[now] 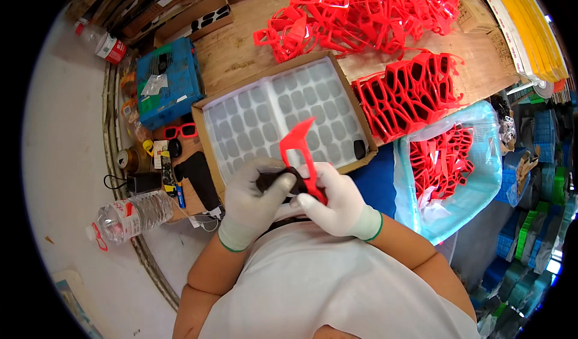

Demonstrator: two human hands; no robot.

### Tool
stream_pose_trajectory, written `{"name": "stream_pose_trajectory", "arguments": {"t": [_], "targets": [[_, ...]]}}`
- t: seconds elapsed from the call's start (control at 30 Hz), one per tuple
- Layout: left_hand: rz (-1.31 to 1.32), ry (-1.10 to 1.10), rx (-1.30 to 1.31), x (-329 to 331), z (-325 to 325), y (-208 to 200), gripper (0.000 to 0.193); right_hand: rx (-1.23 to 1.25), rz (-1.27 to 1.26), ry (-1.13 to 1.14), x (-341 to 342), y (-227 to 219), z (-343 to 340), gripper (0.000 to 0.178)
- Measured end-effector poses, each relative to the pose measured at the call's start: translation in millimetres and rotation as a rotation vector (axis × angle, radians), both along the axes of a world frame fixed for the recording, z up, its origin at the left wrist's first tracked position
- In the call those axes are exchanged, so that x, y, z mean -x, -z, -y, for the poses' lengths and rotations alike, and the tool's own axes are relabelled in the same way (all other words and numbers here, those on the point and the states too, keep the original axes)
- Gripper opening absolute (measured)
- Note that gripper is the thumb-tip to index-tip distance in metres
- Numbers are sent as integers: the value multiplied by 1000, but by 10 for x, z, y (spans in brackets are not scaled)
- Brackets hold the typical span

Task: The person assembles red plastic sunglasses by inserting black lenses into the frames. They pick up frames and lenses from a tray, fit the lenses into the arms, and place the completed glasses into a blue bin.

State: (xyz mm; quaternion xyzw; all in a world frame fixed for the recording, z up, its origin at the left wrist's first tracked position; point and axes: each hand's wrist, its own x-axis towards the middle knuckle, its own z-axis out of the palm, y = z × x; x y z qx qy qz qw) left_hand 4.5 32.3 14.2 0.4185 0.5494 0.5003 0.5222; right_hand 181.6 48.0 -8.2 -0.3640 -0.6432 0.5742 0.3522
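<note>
Hands (pixel 338 202): red frame (pixel 295 136), dark lens (pixel 298 181) | lens box (pixel 350 98) ahead, heap (pixel 367 17) behind

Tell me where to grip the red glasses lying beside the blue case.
Pinch the bridge of the red glasses, probably from above: that narrow bar sits between two dark lenses, so the lenses stay untouched. The blue case and the carton stand close by, likely making sideways approaches awkward.
</note>
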Motion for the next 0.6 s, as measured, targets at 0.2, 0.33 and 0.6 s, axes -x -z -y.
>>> {"name": "stream_pose_trajectory", "arguments": {"t": [0.2, 0.33, 0.6], "targets": [[586, 198, 191, 236, 7, 98, 25, 256, -132, -157, -115, -45, -65, 19], [560, 210, 228, 276, 51, 91, 25, 386, -217, -257, -125, 58, -69, 26], [355, 209, 237, 168, 68, 3, 27, 567, -275, -267, -136, 75, -33, 27]]}}
